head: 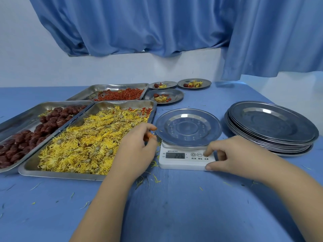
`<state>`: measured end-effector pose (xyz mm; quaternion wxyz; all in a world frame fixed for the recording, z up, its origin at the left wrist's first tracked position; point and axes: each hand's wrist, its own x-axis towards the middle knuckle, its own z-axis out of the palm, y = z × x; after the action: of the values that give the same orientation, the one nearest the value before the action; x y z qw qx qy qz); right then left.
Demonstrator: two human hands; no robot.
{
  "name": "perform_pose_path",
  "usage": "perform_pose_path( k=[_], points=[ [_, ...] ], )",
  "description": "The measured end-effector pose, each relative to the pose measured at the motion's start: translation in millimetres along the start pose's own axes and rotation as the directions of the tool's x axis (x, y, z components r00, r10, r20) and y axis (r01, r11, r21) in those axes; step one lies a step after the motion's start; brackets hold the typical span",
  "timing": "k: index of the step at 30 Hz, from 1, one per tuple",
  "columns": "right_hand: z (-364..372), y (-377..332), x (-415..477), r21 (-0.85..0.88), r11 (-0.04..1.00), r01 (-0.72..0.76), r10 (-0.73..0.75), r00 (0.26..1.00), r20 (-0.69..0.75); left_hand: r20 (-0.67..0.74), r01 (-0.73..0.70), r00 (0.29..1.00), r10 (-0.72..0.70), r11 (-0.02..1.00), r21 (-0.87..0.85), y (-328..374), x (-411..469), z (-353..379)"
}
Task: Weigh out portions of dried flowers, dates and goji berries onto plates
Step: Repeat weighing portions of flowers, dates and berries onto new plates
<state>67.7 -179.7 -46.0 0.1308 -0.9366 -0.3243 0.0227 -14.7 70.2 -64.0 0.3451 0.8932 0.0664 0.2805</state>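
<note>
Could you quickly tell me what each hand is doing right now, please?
Left hand: fingers curled beside the plate; holding anything cannot be told.
Right hand: fingertip pressing a kitchen scale button, holding nothing.

2 forearms show bare to the lower edge; left grip and right grip bare too.
</note>
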Motion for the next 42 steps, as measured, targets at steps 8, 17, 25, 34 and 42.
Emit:
perform_pose_path(
  k=[8, 17, 25, 34, 42],
  points=[
    [-2.8, -2.8, -1.4, 0.033, 0.999, 0.003, -0.005, 0.998, 0.069, -0.002, -0.006, 1.000, 0.006, 1.000, 0.013, -1.6, 1.5, 0.2],
    [4.2, -9.4, -1.5, -0.026, 0.997, 0.074, -0.076, 0.993, -0.085, -0.003, -0.009, 1.000, 0.009, 1.000, 0.015, -2.1, 2.0, 1.2],
    [3.5, -1.4, 3.3, 0.051, 0.996, 0.069, -0.057, 0.977, -0.205, 0.035, -0.084, 0.996, 0.080, 0.988, 0.131, 0.7, 2.5, 3.7],
    [13.5, -1.9, 8.9, 0.059, 0.992, 0.108, -0.095, 0.976, -0.194, 0.195, -0.210, 0.967, 0.165, 0.947, 0.243, 9.6, 48.5, -34.2],
    [16.1, -5.1, 11.1, 0.024, 0.984, 0.175, -0.166, 0.964, -0.206, 0.147, 0.077, 0.978, -0.151, 0.905, 0.418, -32.4, 131.0, -87.2]
  ],
)
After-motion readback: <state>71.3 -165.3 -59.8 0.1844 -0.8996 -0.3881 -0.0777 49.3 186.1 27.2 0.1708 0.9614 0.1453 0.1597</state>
